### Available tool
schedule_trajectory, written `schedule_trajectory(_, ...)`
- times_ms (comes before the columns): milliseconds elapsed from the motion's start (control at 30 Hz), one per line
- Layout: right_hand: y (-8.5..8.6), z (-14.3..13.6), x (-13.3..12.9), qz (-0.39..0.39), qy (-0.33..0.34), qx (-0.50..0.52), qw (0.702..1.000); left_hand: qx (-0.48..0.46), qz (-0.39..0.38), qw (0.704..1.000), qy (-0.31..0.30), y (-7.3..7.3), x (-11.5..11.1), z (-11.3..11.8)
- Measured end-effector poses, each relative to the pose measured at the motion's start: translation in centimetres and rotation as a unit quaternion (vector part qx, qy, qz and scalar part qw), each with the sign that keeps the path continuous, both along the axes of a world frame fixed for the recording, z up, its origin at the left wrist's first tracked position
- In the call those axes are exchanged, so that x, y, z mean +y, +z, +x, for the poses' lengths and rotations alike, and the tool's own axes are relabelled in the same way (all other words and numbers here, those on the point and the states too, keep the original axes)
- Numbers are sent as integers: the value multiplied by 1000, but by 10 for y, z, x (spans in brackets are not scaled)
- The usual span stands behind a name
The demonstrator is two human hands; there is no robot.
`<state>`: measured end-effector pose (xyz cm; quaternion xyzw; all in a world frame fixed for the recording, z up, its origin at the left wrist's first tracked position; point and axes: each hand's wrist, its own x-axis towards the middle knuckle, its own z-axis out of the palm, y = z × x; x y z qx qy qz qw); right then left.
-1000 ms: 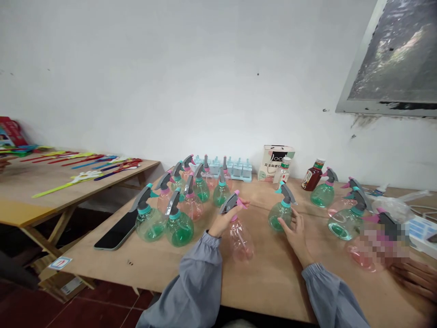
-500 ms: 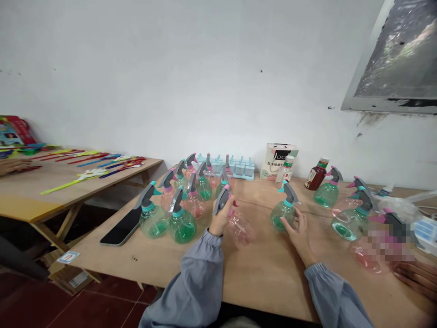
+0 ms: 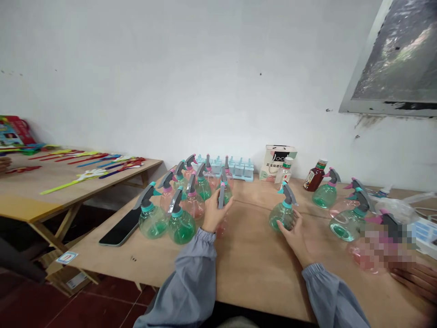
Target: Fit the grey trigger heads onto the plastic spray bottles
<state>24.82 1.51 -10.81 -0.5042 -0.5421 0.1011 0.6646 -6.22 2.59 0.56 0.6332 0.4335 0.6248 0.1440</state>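
Note:
In the head view my left hand (image 3: 212, 210) is closed around the neck of a pink spray bottle (image 3: 221, 195) with a grey trigger head. Most of its body is hidden behind my hand. My right hand (image 3: 294, 233) grips the side of a green spray bottle (image 3: 277, 216) with a turquoise collar, which stands upright on the table. Left of my left hand stands a cluster of several pink and green spray bottles, among them a green spray bottle (image 3: 182, 227) in front.
A black phone (image 3: 119, 227) lies left of the cluster. Behind are a light-blue tray (image 3: 244, 169), a paper bag (image 3: 271, 164) and a sauce bottle (image 3: 314, 177). At right, another person's hand (image 3: 414, 277) is near more spray bottles. A second table (image 3: 20, 193) holds colourful plastic hands.
My left hand has turned and shifted slightly left and away from me with the pink spray bottle, towards the cluster. My right hand stays on the green spray bottle.

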Motion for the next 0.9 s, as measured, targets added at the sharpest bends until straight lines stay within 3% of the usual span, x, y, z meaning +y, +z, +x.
schedule_trajectory(133,-1,-5,-1,-16,20,35,999,-54,34,997,39,-11,18,7)
schedule_trajectory(300,-3,-6,-3,-24,34,5,999,-69,110,987,96,-21,41,7)
schedule_trajectory(433,-1,-11,-11,-23,2,-80,997,-38,251,950,184,-33,28,12)
schedule_trajectory(533,-4,-25,-24,-31,45,-132,990,57,284,953,91,-40,-6,38)
schedule_trajectory(600,-8,-39,-33,-29,87,-149,985,121,190,974,-6,-40,-29,63)
schedule_trajectory(733,-16,-62,-48,-46,155,-182,970,92,5,991,-99,-30,-52,100)
schedule_trajectory(900,-8,-58,-72,-28,174,-229,957,17,-25,990,-136,-21,-53,99)
